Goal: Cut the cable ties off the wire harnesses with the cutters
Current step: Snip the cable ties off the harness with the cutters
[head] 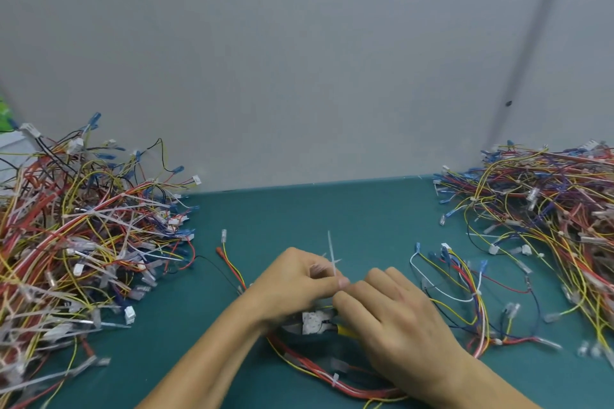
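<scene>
Many harnesses (83, 242) lie heaped either side, so much seems left: left hand (292, 279) pinches an upright tie (331, 252) above one harness (309, 368), right hand (392, 315) curls over the cutters (345, 330), grip unclear.

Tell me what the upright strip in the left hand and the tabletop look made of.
Cable tie: translucent whitish plastic, likely nylon; thin, stiff enough to stand upright from the left hand. Tabletop: matte teal mat, possibly rubber or vinyl; no glare.

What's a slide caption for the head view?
Left hand pinches a white cable tie over a wire harness.
</scene>
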Demonstrator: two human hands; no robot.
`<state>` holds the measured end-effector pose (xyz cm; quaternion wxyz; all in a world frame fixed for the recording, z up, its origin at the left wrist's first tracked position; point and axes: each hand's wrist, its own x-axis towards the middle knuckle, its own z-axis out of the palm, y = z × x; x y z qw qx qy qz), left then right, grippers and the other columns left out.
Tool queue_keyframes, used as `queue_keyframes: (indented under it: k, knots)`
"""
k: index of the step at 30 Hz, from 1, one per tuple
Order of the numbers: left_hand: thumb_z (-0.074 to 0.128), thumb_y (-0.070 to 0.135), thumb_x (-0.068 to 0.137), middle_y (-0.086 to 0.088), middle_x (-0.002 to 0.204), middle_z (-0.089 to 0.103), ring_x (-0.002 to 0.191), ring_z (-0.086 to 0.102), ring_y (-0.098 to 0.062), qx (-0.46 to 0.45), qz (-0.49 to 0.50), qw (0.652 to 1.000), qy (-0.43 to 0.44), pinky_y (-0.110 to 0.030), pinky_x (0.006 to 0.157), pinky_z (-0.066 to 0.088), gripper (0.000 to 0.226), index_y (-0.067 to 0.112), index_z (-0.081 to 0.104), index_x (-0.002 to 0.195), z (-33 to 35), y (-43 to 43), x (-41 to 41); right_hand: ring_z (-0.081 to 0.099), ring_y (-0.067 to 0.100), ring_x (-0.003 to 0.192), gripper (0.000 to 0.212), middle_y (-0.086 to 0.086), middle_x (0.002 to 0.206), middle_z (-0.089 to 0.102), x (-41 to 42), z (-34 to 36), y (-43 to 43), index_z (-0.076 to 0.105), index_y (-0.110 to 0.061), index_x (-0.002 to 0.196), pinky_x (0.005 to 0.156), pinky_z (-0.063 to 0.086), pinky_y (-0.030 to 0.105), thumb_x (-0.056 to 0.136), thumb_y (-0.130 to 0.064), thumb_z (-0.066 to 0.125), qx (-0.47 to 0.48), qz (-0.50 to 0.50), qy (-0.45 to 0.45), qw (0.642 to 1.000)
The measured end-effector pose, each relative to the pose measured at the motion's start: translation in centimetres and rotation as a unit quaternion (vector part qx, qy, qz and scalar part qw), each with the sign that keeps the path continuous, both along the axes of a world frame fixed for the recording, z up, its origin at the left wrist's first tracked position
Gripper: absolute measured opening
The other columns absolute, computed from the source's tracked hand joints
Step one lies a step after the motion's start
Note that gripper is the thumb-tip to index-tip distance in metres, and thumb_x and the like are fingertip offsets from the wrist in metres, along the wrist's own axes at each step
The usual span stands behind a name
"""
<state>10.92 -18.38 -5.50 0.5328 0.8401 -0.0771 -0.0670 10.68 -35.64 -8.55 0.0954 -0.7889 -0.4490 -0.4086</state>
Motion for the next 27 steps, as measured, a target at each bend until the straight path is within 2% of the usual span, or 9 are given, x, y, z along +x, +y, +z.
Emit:
queue_keyframes:
  k: [3, 6, 9, 12, 14, 16, 18, 21, 27]
  knots:
    - [0.067, 0.015, 0.089, -0.012, 0.069, 0.054, 0.067, 0.044, -0.019, -0.088, 0.026, 0.996, 0.008, -0.034, 0.062, 0.032, 0.022, -0.006, 0.067, 0.08, -1.4, 0.4, -0.7, 0.046, 0.025, 0.064, 0.01, 0.002, 0.084, 0.063, -0.3, 0.3, -0.6, 0.067, -0.013, 0.082, 0.054, 0.04, 0.033, 0.08, -0.007, 0.059, -0.034, 0.032, 0.115, 0.992]
    - [0.068, 0.019, 0.082, 0.0, 0.065, 0.062, 0.063, 0.052, -0.012, -0.144, 0.026, 0.989, 0.004, -0.026, 0.06, 0.039, 0.015, 0.011, 0.073, 0.07, -2.0, 0.3, -1.2, 0.057, 0.013, 0.073, 0.034, -0.007, 0.088, 0.065, -0.5, 2.3, -1.3, 0.071, -0.019, 0.1, 0.065, 0.049, 0.027, 0.068, -0.008, 0.07, 0.013, 0.091, 0.31, 0.946]
    - [0.068, 0.013, 0.086, 0.01, 0.068, 0.068, 0.065, 0.055, -0.002, -0.059, 0.047, 0.997, -0.027, -0.023, 0.067, 0.043, 0.016, 0.015, 0.074, 0.072, -2.7, 0.3, -1.2, 0.054, 0.008, 0.065, 0.015, -0.005, 0.071, 0.061, -0.3, 5.8, -2.2, 0.07, -0.02, 0.09, 0.064, 0.046, 0.022, 0.075, -0.017, 0.07, 0.14, 0.115, 0.414, 0.892]
    - [0.069, 0.019, 0.086, 0.011, 0.076, 0.073, 0.069, 0.06, 0.002, -0.018, 0.075, 0.996, -0.037, -0.022, 0.07, 0.046, 0.012, 0.019, 0.074, 0.075, -3.1, 0.5, -1.2, 0.041, 0.019, 0.057, 0.011, 0.007, 0.063, 0.05, 1.4, 8.3, -3.7, 0.063, -0.014, 0.081, 0.054, 0.036, 0.026, 0.081, -0.024, 0.067, 0.177, 0.019, 0.42, 0.89]
    - [0.068, 0.019, 0.088, 0.007, 0.081, 0.074, 0.072, 0.061, 0.001, -0.023, 0.079, 0.996, -0.043, -0.021, 0.073, 0.046, 0.017, 0.021, 0.073, 0.071, -3.0, 0.5, -1.4, 0.034, 0.013, 0.052, 0.008, 0.009, 0.06, 0.048, 2.6, 8.9, -4.4, 0.058, -0.016, 0.076, 0.05, 0.034, 0.027, 0.078, -0.022, 0.063, 0.071, -0.09, 0.399, 0.91]
    - [0.066, 0.019, 0.089, 0.005, 0.079, 0.073, 0.071, 0.059, 0.001, -0.031, 0.08, 0.995, -0.05, -0.019, 0.072, 0.045, 0.019, 0.021, 0.072, 0.072, -3.1, 0.5, -1.5, 0.041, 0.019, 0.057, 0.006, 0.009, 0.061, 0.052, 3.0, 8.6, -4.5, 0.055, -0.017, 0.073, 0.055, 0.039, 0.034, 0.075, -0.021, 0.059, -0.062, -0.167, 0.405, 0.897]
    - [0.065, 0.015, 0.089, 0.014, 0.074, 0.07, 0.069, 0.058, 0.004, -0.038, 0.083, 0.994, -0.052, -0.013, 0.068, 0.043, 0.015, 0.021, 0.072, 0.077, -3.1, 0.5, -1.5, 0.049, 0.025, 0.066, 0.004, 0.01, 0.067, 0.055, 2.8, 7.5, -4.3, 0.054, -0.019, 0.074, 0.06, 0.043, 0.036, 0.073, -0.023, 0.055, -0.154, -0.18, 0.427, 0.873]
    - [0.066, 0.01, 0.088, 0.018, 0.07, 0.066, 0.066, 0.055, 0.004, -0.043, 0.09, 0.993, -0.067, -0.012, 0.065, 0.04, 0.014, 0.02, 0.07, 0.079, -3.3, 0.6, -1.4, 0.053, 0.024, 0.076, 0.005, 0.007, 0.077, 0.056, 2.1, 5.8, -4.3, 0.049, -0.023, 0.073, 0.066, 0.047, 0.038, 0.072, -0.028, 0.05, -0.224, -0.155, 0.431, 0.86]
    - [0.066, 0.007, 0.086, 0.013, 0.073, 0.067, 0.066, 0.055, 0.001, -0.054, 0.085, 0.992, -0.082, -0.012, 0.065, 0.041, 0.018, 0.019, 0.069, 0.074, -3.3, 0.5, -1.5, 0.05, 0.018, 0.085, 0.014, -0.008, 0.083, 0.045, 1.8, 4.8, -4.2, 0.057, -0.031, 0.087, 0.068, 0.042, 0.03, 0.075, -0.025, 0.051, -0.23, -0.142, 0.409, 0.872]
